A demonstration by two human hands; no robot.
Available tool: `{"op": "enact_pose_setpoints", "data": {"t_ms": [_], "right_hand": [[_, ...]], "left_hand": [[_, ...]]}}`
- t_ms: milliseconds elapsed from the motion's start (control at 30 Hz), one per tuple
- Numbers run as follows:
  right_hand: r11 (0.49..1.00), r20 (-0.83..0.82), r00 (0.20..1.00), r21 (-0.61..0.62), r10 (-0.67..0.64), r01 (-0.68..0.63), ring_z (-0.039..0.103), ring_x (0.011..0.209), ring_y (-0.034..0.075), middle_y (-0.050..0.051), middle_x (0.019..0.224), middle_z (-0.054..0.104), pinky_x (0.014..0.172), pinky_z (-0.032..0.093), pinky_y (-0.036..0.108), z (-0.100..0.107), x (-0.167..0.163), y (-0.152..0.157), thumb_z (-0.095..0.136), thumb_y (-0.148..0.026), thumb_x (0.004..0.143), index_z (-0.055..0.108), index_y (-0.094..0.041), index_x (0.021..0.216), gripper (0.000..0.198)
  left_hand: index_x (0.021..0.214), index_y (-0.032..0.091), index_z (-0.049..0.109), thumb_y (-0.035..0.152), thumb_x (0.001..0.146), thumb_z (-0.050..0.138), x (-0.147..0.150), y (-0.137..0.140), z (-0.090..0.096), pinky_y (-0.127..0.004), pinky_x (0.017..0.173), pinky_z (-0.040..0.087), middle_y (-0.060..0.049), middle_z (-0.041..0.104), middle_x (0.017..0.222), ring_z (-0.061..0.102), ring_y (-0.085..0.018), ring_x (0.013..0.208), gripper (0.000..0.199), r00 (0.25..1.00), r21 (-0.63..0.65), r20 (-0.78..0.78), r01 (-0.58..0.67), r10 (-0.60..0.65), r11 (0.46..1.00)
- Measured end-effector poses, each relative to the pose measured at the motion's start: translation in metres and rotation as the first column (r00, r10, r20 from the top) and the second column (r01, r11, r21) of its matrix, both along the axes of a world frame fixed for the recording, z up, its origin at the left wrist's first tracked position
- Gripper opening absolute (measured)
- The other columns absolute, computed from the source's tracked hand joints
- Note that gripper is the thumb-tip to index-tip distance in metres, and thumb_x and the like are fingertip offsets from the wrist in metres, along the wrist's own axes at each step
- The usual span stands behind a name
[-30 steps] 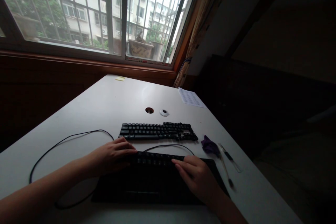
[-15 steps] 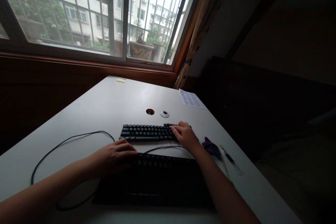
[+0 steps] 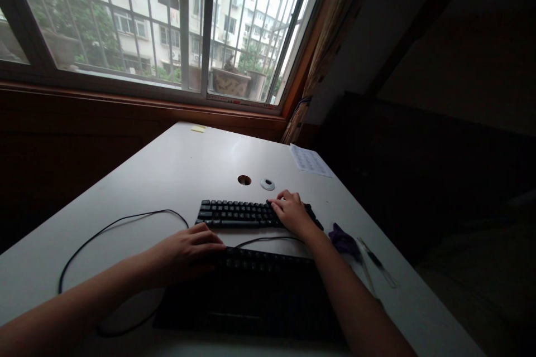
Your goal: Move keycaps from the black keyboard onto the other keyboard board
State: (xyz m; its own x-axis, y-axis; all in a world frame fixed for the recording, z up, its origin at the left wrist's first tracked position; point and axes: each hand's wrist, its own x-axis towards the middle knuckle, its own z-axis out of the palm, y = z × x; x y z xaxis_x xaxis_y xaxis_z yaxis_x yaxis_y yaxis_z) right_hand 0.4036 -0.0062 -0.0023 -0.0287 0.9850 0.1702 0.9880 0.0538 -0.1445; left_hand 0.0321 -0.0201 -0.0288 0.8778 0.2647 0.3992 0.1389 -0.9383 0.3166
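Note:
A black keyboard (image 3: 234, 213) lies across the middle of the white desk. My right hand (image 3: 291, 215) is over its right part, with thumb and forefinger close together at the upper keys. Whether a key is caught between those fingertips cannot be made out. Nearer to me is a second, wider black keyboard (image 3: 251, 301), very dark, with a row of keys showing along its far edge. On its far left corner rests my left hand (image 3: 195, 248), fingers stretched to the right; the thumb is lost in shadow.
A black cable (image 3: 96, 234) loops over the left of the desk (image 3: 138, 184). To the right lie a purple cloth (image 3: 344, 241) and a thin wire-ended tool (image 3: 377, 262). Beyond the keyboards are a cable hole (image 3: 244, 180), its round cover (image 3: 267, 184) and a paper sheet (image 3: 310, 160).
The whole view has shifted slightly, moving everything a little to the right in the picture. My right fingertips sit slightly further left along the far keyboard. My left hand stays on the near keyboard.

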Motion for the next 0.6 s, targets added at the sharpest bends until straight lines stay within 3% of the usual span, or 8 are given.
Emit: {"op": "enact_pose_setpoints", "data": {"t_ms": [600], "right_hand": [[1.0,0.011,1.0,-0.027,0.01,-0.01,0.048,0.117,0.028,0.006,0.131,0.062,0.097,0.043,0.042,-0.002,-0.018,0.024,0.052,-0.036,0.106,0.076,-0.039,0.125,0.032]], "left_hand": [[0.142,0.023,0.061,0.023,0.099,0.068,0.001,0.001,-0.001,-0.044,0.097,0.059,-0.012,0.069,0.126,0.064,-0.027,0.11,0.044,1.0,0.024,0.014,0.008,-0.009,1.0]]}}
